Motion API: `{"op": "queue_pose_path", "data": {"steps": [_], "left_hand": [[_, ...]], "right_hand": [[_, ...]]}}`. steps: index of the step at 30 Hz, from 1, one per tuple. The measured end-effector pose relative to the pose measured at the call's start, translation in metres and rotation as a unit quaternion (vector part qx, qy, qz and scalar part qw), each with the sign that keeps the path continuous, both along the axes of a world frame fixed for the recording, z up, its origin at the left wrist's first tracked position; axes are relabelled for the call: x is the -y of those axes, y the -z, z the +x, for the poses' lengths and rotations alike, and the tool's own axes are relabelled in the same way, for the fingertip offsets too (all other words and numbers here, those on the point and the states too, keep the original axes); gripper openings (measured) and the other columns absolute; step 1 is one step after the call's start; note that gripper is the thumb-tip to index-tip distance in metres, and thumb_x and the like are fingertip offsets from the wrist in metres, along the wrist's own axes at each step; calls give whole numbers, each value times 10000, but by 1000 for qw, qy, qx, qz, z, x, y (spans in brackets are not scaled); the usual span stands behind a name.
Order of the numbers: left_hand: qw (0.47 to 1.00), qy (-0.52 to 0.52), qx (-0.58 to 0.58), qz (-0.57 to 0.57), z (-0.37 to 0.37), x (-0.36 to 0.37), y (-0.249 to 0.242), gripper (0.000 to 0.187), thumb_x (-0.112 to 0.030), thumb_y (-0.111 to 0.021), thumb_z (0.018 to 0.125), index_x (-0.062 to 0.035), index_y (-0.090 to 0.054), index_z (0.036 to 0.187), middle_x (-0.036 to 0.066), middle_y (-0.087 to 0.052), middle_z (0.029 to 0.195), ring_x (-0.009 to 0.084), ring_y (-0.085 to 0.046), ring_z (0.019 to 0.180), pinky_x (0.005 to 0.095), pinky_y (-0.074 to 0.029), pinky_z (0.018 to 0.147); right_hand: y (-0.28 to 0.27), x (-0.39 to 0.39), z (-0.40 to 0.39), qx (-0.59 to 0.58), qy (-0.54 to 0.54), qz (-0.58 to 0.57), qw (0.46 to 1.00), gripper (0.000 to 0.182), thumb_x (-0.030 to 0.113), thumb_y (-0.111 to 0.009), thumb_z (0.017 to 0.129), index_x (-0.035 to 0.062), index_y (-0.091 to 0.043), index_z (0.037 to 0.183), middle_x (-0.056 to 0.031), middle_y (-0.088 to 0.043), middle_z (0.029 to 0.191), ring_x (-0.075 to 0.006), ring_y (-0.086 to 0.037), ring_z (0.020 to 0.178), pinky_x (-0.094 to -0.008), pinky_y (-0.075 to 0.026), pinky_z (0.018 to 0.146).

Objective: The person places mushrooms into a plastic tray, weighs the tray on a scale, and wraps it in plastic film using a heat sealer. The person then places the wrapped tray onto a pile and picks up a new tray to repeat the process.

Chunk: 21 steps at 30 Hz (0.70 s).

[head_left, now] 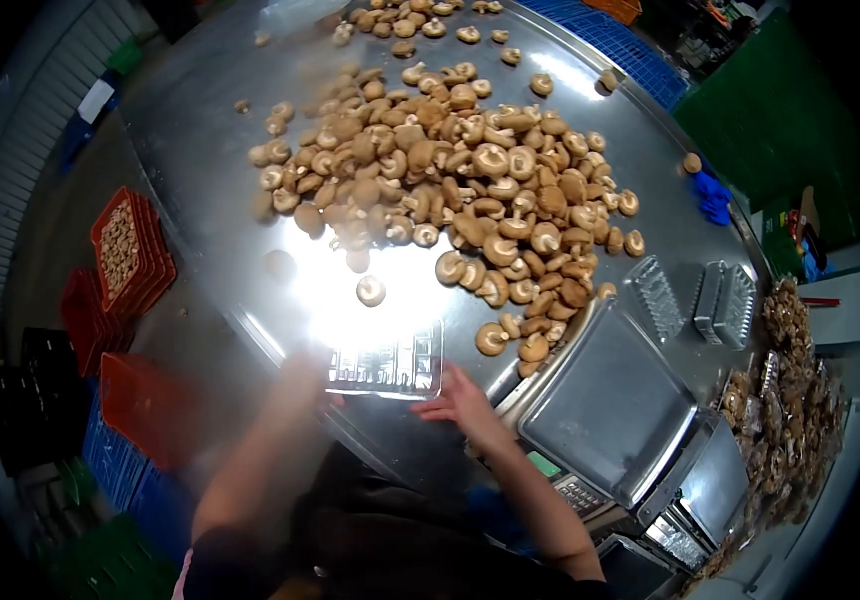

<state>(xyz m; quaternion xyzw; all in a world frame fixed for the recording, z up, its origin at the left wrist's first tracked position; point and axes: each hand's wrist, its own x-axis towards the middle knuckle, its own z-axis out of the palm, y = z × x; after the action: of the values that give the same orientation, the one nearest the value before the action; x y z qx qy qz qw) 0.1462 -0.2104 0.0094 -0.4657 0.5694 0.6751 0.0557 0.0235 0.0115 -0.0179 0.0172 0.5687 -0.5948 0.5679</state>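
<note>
A clear plastic tray (386, 365) is at the table's near edge, with no mushrooms visible in it. My right hand (458, 408) grips its right side, fingers curled beneath the rim. At the tray's left side is my left hand (302, 378), hazy in the picture; its fingertips show under the near left corner, closed on the tray. Beyond the tray lies a single mushroom (371, 291), stem up. Behind that spreads a large heap of brown mushrooms (440, 165).
On the right stands a weighing scale (610, 400) with a metal pan. More clear trays (725, 305) lie beyond it, near a blue glove (713, 198). Packed mushrooms (780, 430) pile up at far right. Red crates (140, 270) stand on the left floor.
</note>
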Motion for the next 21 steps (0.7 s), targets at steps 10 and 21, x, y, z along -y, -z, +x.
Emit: {"op": "queue_pose_path", "data": {"steps": [10,21], "left_hand": [[988,41,53,142,-2,41,27,146,-94,-418,956,-43,-409,1093,156,-608,718,111,-397,332,225,-258,286],[989,81,-5,123,37,8,35,168,-105,-376,980,-21,-424,1116,118,-622,723,129,-450,354,241,-363,332]], "right_hand": [[12,46,-23,-474,-48,179,861,324,243,-537,929,0,-567,1142,-115,-653,757,-205,-633,640,-317,-485,586],[57,201,-94,-231,77,95,965,321,236,-658,857,-78,-661,926,-106,-676,750,-119,-595,485,-239,-463,422]]}}
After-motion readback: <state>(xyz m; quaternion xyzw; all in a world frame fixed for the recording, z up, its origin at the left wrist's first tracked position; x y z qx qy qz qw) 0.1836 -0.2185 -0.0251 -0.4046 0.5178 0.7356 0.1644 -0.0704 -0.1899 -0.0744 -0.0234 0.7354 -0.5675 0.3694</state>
